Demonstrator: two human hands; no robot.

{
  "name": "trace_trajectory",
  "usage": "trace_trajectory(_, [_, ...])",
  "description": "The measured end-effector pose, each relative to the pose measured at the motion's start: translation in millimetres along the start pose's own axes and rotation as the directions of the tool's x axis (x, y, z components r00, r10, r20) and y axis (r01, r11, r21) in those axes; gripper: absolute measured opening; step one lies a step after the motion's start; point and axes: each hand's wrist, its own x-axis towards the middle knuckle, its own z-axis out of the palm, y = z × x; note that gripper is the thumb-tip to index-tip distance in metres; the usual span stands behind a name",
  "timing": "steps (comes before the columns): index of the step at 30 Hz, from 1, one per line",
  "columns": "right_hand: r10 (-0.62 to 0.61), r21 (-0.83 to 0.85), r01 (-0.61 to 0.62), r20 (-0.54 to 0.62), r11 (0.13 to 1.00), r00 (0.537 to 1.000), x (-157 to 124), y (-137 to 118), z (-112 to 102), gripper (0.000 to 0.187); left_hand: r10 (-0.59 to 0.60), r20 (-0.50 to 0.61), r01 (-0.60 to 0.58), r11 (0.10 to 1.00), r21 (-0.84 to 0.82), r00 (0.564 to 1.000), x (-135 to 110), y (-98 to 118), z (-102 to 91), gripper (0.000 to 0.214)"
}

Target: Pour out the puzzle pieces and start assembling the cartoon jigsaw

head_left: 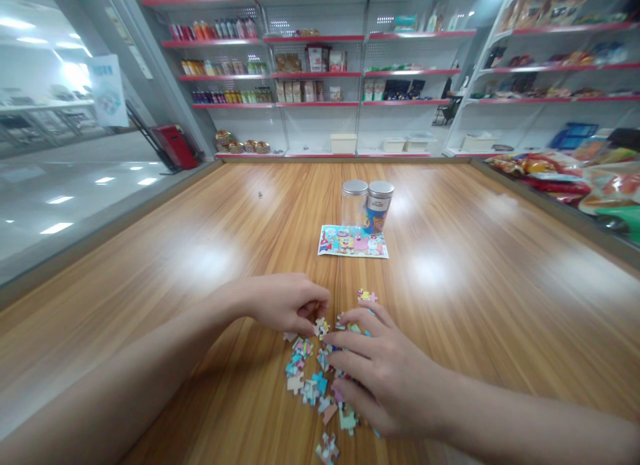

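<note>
Jigsaw puzzle pieces [310,388] lie in a loose heap on the wooden table, several of them overlapping. At the heap's far left side, my left hand [287,303] has its fingers curled in, thumb and fingertips closed at a yellow and cream puzzle piece [321,327]. Spread over the right part of the heap is my right hand [383,368], its fingers apart and hiding pieces underneath. A small joined cluster of pink and yellow pieces [367,296] sits just beyond the right fingers. One piece [327,447] lies apart at the near side.
Beyond the heap lies a cartoon picture sheet [354,243]. Behind it stand a clear jar [354,208] and a blue-labelled jar [379,211], both silver-lidded. A tiny object [260,194] rests on the table's far left. Snack bags [550,175] line the right edge; stocked shelves [315,71] stand behind.
</note>
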Motion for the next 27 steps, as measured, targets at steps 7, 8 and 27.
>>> trace_trajectory(7, [0.007, 0.003, -0.008, 0.005, 1.0, 1.0, -0.4, 0.4, -0.3, 0.014, -0.024, -0.079, 0.033, 0.993, 0.114, 0.997, -0.9, -1.2, -0.8, 0.008])
trace_trajectory(8, [0.009, 0.0, -0.009, 0.007, 1.0, 1.0, -0.5, 0.2, -0.4, 0.014, -0.031, -0.093, 0.043, 0.99, 0.132, 0.995, -0.9, -0.2, -1.0, 0.008])
trace_trajectory(27, [-0.039, 0.018, 0.04, -0.054, 0.999, 0.998, -0.7, 1.8, 1.7, 0.009, -0.312, 0.083, 0.302, 0.946, 0.114, 0.946, -19.8, -3.8, -10.7, 0.021])
